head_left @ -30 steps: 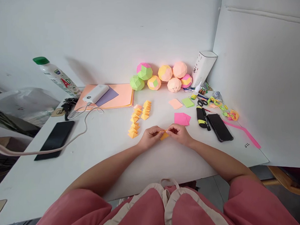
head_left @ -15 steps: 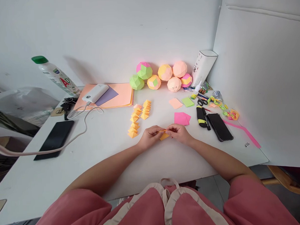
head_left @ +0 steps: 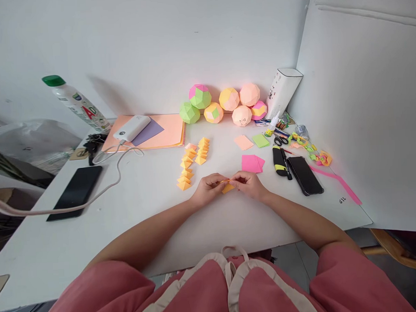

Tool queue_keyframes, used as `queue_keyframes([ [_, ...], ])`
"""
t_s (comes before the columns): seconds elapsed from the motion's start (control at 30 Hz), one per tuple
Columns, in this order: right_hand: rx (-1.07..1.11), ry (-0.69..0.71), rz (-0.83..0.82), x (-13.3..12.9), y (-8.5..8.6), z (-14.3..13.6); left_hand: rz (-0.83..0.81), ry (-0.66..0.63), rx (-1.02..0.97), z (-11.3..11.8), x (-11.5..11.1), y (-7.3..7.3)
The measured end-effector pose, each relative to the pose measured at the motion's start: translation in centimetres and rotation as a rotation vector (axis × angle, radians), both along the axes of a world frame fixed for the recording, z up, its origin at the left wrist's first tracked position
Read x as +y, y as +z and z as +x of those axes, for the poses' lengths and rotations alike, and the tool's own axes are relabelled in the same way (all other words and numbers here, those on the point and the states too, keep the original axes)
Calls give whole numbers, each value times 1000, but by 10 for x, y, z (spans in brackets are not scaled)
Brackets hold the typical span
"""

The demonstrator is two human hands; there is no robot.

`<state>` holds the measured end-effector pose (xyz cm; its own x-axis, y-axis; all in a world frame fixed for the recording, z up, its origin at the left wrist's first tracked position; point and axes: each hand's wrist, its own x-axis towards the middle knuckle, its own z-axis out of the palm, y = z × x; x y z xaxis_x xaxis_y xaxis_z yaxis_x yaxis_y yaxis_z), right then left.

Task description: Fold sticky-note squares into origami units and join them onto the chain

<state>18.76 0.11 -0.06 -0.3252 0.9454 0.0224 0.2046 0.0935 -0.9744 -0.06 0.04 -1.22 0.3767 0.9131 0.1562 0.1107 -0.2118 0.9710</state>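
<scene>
bare left hand point(head_left: 209, 189) and bare right hand point(head_left: 250, 186) pinch 1 small folded orange paper piece point(head_left: 227, 188), just below frame centre
likely light, thin, easily creased; best held by its edges.

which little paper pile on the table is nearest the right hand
The bright pink pile, just beyond the right hand; the peach pile and green pile lie farther back.
</scene>
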Motion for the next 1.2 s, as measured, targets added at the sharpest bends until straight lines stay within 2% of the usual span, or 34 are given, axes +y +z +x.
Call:
queue_keyframes([
  [0.13,13,6,52,-1,3,0,-23,56,1,1,0,1],
  [0.3,3,-15,110,-3,10,-2,-57,51,-6,2,-1,4],
  [0.6,83,-43,-25,0,7,1,-171,54,-136,-1,1,6],
  [0.8,100,-44,-90,2,7,2,-157,18,-183,-2,2,9],
  [1.03,53,6,-73,0,4,1,-204,-29,-83,-1,0,11],
  [1.2,53,5,-55,-1,4,0,-189,-33,-98,-3,2,11],
])
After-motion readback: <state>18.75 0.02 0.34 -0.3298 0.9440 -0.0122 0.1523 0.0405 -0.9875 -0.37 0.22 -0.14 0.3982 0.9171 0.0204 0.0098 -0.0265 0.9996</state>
